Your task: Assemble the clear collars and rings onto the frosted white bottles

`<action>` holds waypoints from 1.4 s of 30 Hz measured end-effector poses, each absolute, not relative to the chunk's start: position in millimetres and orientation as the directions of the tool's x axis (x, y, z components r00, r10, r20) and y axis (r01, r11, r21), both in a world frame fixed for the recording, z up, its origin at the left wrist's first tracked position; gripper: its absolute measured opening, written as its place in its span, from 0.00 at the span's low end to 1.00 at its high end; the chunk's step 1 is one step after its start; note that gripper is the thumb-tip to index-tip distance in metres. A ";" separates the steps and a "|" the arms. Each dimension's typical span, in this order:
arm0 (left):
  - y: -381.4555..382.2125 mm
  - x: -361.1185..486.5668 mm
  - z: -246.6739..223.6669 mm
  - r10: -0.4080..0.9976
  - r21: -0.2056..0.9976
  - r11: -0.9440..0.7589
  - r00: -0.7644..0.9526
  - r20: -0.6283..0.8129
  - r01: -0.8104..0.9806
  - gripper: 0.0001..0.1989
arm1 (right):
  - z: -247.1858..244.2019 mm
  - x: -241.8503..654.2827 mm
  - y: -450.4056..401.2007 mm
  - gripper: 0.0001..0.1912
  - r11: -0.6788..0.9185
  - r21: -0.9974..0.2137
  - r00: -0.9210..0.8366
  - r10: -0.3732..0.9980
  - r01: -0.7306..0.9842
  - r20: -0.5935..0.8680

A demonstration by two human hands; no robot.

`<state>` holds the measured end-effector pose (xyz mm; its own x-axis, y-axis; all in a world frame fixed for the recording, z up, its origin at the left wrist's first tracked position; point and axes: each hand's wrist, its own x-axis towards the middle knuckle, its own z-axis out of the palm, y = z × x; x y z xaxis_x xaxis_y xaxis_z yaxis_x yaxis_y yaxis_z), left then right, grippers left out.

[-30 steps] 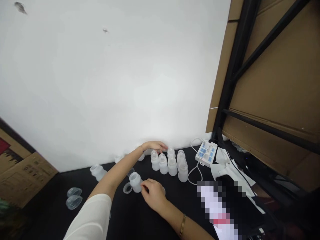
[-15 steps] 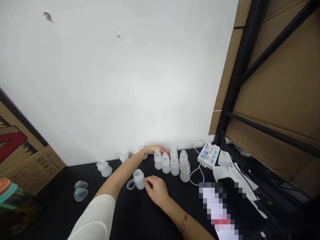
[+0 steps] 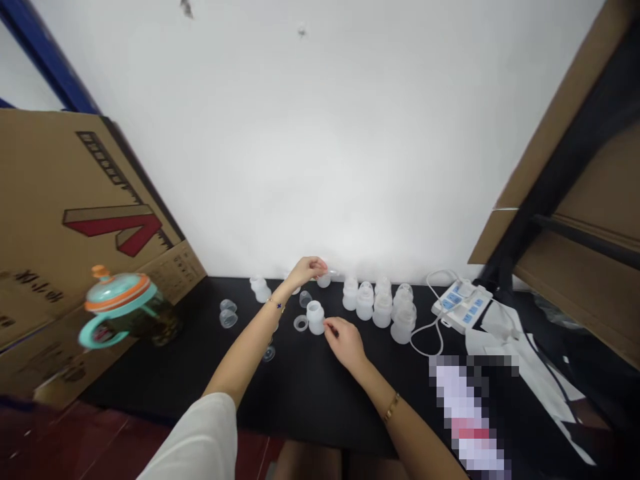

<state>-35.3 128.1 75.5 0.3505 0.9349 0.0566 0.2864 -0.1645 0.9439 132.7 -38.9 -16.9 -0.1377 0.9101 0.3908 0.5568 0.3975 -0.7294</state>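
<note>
An uncapped whitish bottle stands on the black table, a pale ring lying just left of it. My right hand has its fingers curled together, fingertips at the bottle's right side. Farther back, near the wall, my left hand is closed in a pinch above another bottle; what lies between its fingertips is too small to name. Several bottles with clear covers stand grouped to the right. An open bottle is at the left, and clear domes lie beyond my left forearm.
A white power strip with a cable lies right of the bottles, beside white sheets. At the left are a teal-lidded jug and a large cardboard box. Black frame bars and cardboard stand at the right.
The view has shifted, showing more of the left side and the table's front edge. My left hand has drawn back leftward from behind the grouped bottles. My right hand remains beside the open bottle.
</note>
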 end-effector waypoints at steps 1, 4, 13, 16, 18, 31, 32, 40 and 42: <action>118.8 -47.9 77.7 0.949 0.959 -0.174 0.297 0.103 0.222 0.14 | -17.9 133.6 -37.9 0.12 0.410 -0.726 -0.144 0.905 0.552 0.401; 90.6 -79.5 75.8 0.975 0.984 -0.174 0.142 0.168 0.027 0.23 | -19.5 137.2 -34.3 0.14 0.434 -0.722 -0.139 0.891 0.539 0.432; 56.6 -91.0 6.4 0.989 0.993 0.041 -0.143 -0.025 0.109 0.24 | -20.7 145.2 -27.3 0.14 0.378 -0.749 -0.068 0.910 0.544 0.410; 53.7 -88.5 -9.4 0.983 0.977 0.037 -0.185 0.002 0.208 0.21 | -23.0 146.4 -25.7 0.14 0.364 -0.746 -0.057 0.913 0.558 0.403; 49.5 -89.9 -14.5 0.985 0.949 0.015 -0.170 0.041 0.315 0.19 | -23.6 148.0 -24.4 0.15 0.352 -0.745 -0.056 0.919 0.567 0.391; 24.1 -76.8 -8.4 0.999 0.483 0.037 -0.036 -0.010 0.875 0.16 | 18.1 195.4 -21.5 0.14 0.210 -0.573 -0.201 0.976 0.792 0.080; 23.2 -75.5 -8.2 0.999 0.455 0.044 -0.042 -0.015 0.889 0.17 | 18.7 198.8 -21.7 0.14 0.221 -0.569 -0.239 0.970 0.792 0.044; 19.3 -72.5 -8.4 0.998 0.372 -0.020 -0.002 0.056 0.928 0.16 | 1.0 208.6 -13.5 0.15 0.204 -0.583 -0.359 0.919 0.786 -0.163; 19.3 -70.9 -9.8 0.996 0.400 -0.063 0.030 0.089 0.914 0.18 | -3.3 205.2 -11.5 0.14 0.234 -0.580 -0.360 0.926 0.780 -0.111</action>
